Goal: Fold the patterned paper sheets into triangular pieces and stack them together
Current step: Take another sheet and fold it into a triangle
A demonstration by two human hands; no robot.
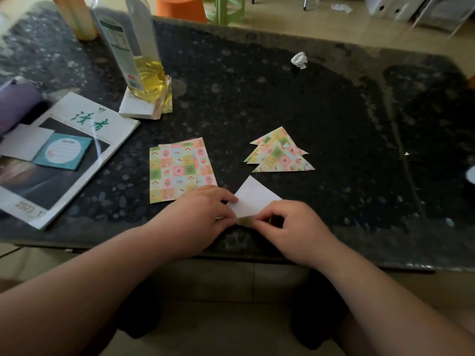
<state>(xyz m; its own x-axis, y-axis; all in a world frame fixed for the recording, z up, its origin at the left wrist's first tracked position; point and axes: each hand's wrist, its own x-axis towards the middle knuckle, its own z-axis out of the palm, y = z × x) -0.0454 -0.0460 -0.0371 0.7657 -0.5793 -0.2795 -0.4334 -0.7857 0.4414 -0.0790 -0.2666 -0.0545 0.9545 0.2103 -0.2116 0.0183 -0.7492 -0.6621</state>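
**Far left of the left hand.** Magazine [102, 124] on the table [334, 111], not part of the work.

**Beyond the left hand, up-left.** Oil bottle [133, 47] standing on a paper pile [138, 106]. Patterned edges show at the pile's right side, so this is possibly further stock, but I cannot tell for sure.

**Just beyond the left hand.** Unfolded sheets [180, 170], patterned side up and lying flat. At least two overlap; the exact count is unclear. These are judged to be awaiting folding.

**Left hand [198, 214].** The fingers lie fairly flat on the left corner of the sheet in work, pressing it to the table.

**Between the hands.** Sheet in work [253, 199], white side up and already triangular, apex pointing away. A narrow patterned strip shows along its near edge. The fold is judged unfinished.

**Right hand [290, 227].** The fingers are curled, and thumb and fingertips pinch the near edge of that sheet.

**Beyond the right hand.** Folded triangles [280, 155], several overlapping in a loose fan rather than a squared stack. This is the finished portion.

**Far beyond the right hand.** Crumpled scrap [299, 60].

**Status.** Partway: several pieces are folded, one is being folded, and at least two sheets are left. Neat stacking is not yet done.
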